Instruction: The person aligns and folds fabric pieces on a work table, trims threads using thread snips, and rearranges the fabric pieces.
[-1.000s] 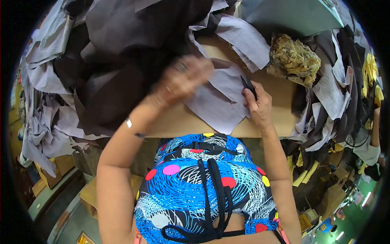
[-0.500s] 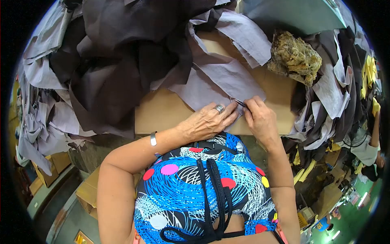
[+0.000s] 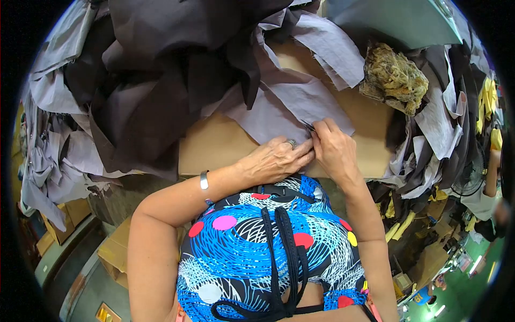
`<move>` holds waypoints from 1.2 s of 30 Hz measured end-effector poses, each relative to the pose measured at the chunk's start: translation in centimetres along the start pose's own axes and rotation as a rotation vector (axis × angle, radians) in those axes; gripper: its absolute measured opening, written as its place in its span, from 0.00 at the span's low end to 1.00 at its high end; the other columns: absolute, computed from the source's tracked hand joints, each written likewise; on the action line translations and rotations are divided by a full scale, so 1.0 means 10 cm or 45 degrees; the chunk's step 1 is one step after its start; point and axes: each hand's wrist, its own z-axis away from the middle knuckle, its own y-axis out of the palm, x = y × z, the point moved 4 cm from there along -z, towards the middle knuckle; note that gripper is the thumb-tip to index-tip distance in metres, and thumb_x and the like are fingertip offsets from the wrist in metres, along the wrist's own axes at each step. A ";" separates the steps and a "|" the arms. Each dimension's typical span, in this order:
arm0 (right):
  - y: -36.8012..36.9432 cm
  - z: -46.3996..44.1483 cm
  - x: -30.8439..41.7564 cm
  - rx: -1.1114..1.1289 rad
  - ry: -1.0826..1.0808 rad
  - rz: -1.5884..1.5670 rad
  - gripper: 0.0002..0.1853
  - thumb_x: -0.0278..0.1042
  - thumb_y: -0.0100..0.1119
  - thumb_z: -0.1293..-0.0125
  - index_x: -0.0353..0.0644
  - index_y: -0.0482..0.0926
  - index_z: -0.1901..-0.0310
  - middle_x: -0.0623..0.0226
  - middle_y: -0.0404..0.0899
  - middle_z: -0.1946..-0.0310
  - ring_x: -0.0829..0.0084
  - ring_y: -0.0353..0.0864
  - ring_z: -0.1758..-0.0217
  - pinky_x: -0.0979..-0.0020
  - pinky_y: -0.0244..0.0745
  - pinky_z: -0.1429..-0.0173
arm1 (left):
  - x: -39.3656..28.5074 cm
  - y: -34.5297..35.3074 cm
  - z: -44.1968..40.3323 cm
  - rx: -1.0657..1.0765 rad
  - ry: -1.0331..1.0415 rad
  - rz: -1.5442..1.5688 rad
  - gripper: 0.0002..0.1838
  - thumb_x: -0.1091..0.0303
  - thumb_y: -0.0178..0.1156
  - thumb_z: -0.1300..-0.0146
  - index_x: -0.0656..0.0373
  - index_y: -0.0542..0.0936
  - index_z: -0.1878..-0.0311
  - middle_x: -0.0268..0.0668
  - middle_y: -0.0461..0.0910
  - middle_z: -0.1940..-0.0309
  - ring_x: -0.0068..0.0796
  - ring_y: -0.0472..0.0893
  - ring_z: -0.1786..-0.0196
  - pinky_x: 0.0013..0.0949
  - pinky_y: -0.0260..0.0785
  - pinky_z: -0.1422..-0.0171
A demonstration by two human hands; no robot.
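A light mauve fabric piece (image 3: 276, 110) with a seam or folded edge lies before me. My left hand (image 3: 276, 159), with a ring on one finger, is closed on the near edge of this fabric, fingertips pinched together. Close against it, my right hand (image 3: 336, 147) grips a small dark pointed tool (image 3: 308, 125), perhaps thread snips. The tool's tip is over the fabric near its seam, just above my left fingertips. Most of the tool is hidden inside my right fingers.
A brown cardboard surface (image 3: 214, 147) lies under the fabric. Dark brown cloth (image 3: 145, 107) is heaped at left, with more pieces (image 3: 437, 126) at right. A clear bag of tangled thread scraps (image 3: 394, 78) sits near a pale green panel (image 3: 391, 24). Another person's arm (image 3: 492, 172) shows far right.
My right hand has shifted left, up against my left fingertips, and the tool's tip now points up and left over the fabric. My left hand stays almost in place.
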 end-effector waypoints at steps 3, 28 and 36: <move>-0.01 -0.07 0.06 0.031 0.024 0.020 0.03 0.27 0.51 0.43 0.41 0.72 0.67 0.58 0.73 0.70 0.54 0.80 0.71 0.56 0.74 0.71 | 0.00 0.04 0.01 0.124 -0.046 0.035 0.16 0.69 0.50 0.44 0.60 0.74 0.52 0.42 0.73 0.54 0.31 0.76 0.70 0.34 0.69 0.64; 0.01 -0.60 0.33 0.095 -0.084 0.037 0.08 0.25 0.55 0.50 0.37 0.72 0.66 0.54 0.76 0.66 0.51 0.81 0.67 0.54 0.76 0.67 | -0.05 0.14 -0.01 0.025 -0.037 0.171 0.16 0.66 0.51 0.46 0.59 0.78 0.54 0.39 0.78 0.59 0.37 0.77 0.52 0.37 0.68 0.46; 0.02 -0.94 0.47 0.056 -0.167 0.007 0.10 0.27 0.60 0.53 0.37 0.75 0.66 0.52 0.77 0.64 0.51 0.81 0.65 0.54 0.76 0.65 | -0.07 0.11 -0.04 -0.067 -0.007 0.133 0.18 0.67 0.51 0.45 0.59 0.77 0.51 0.39 0.78 0.56 0.34 0.78 0.52 0.37 0.69 0.47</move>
